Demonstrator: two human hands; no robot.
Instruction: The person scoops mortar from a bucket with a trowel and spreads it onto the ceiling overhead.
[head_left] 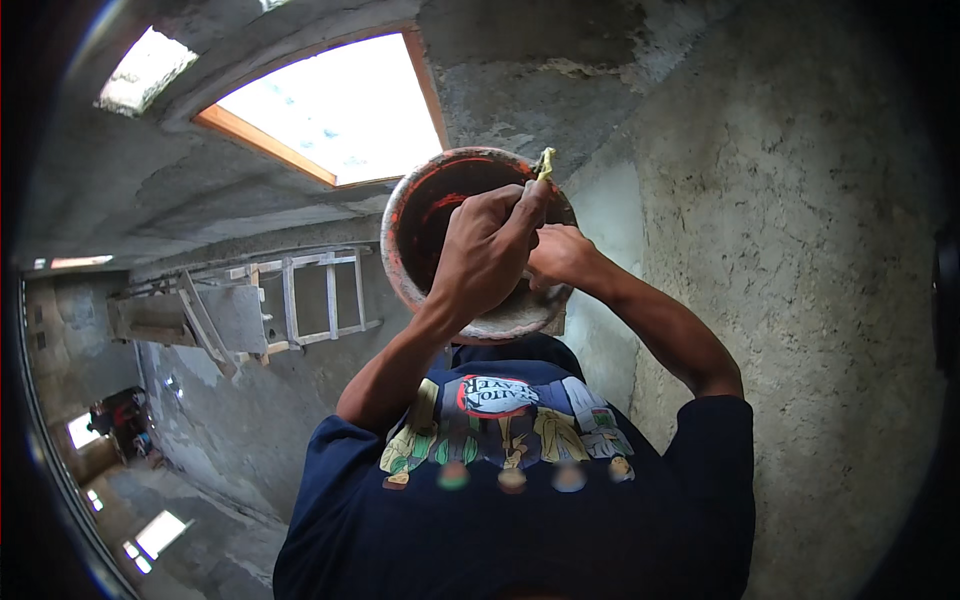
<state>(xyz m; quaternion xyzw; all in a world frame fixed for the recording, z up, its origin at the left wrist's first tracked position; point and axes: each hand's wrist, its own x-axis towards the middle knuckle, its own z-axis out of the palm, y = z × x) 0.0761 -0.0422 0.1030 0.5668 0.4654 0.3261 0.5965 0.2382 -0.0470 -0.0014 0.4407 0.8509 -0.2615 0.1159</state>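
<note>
A round bucket (400, 250), red-orange inside and crusted with grey mortar on its rim, is in front of my chest with its mouth facing me. My left hand (485, 245) is closed over the bucket's mouth. From its fingertips, at the far right of the rim, sticks a short, twisted yellowish strip (546, 163). Close beside it, my right hand (562, 257) is curled at the right side of the rim. My left hand partly hides the right fingers, and what they grip cannot be made out. The bucket's bottom is in shadow.
A rough plastered wall (790, 300) rises on the right. At the left is a wooden ladder-like frame (310, 300) next to a grey board (235, 315). A bright opening with a wooden frame (428, 90) lies beyond the bucket. Dark clutter (122, 425) is at the far left.
</note>
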